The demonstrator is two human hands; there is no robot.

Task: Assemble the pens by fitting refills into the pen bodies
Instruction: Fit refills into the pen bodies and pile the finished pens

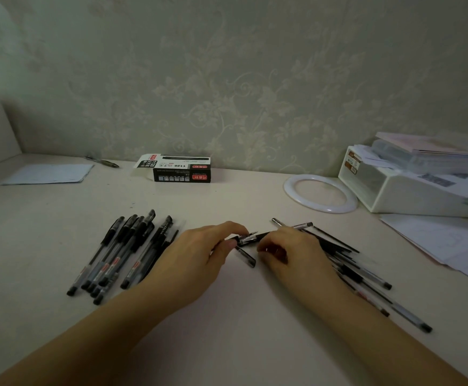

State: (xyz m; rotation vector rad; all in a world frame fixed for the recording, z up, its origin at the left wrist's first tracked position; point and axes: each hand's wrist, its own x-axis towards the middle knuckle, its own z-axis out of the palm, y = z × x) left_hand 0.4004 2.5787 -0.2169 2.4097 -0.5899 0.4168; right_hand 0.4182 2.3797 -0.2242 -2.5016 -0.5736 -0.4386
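Lying pale and smooth, counter (pixel 227 316). Pinching slim black pen (pixel 248 237) at centre: left grip (pixel 196 260) and right grip (pixel 291 254), fingers curled. Flanking: capped pens (pixel 124 252) left, loose refills (pixel 347 263) right, cardboard box (pixel 181 168) behind.

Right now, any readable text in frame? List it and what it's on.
"1120": top face of the pen box, printed upside down to the camera.
"1120" again: its white end flap, sideways.
Red labels and small print on the box: too blurred.
Labels on the white storage box: unreadable.
Pen barrel markings: unreadable.
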